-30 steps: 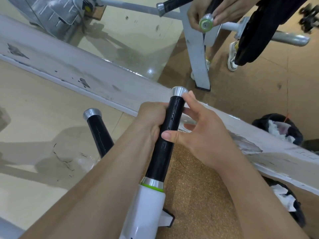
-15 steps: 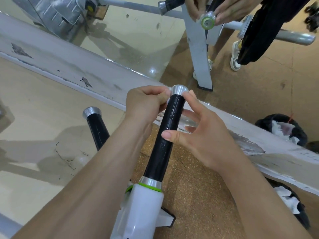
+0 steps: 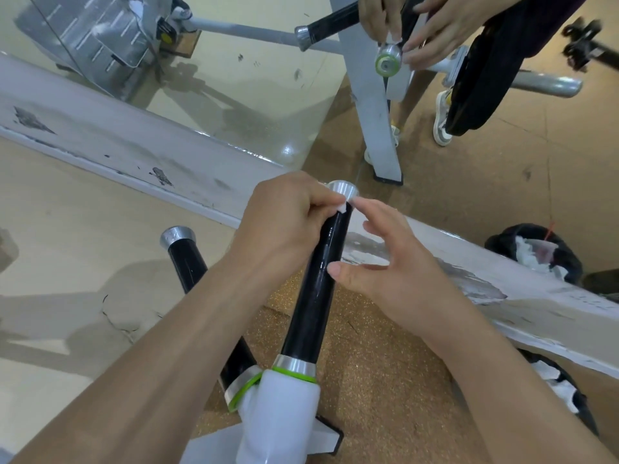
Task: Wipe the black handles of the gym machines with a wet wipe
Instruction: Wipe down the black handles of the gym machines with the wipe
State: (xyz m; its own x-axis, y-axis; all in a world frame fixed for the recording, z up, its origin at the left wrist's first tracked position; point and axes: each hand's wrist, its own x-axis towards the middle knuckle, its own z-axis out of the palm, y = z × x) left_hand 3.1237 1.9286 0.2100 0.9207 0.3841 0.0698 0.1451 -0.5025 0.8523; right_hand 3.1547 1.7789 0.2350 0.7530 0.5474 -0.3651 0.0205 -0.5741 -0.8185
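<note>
At frame centre the left hand is pinching a small white wet wipe onto the top of the glossy black cylindrical handle. The right hand beside it is hovering relaxed, empty. Next, probably, wiping downward.

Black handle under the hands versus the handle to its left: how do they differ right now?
The near handle is held: the left hand grips its top through a wet wipe, right hand open beside it; the left handle is untouched. The near handle shows full length, tilting right; the left handle tilts left, partly hidden by the forearm. Both have black grips, silver caps, green-ringed collars.
</note>
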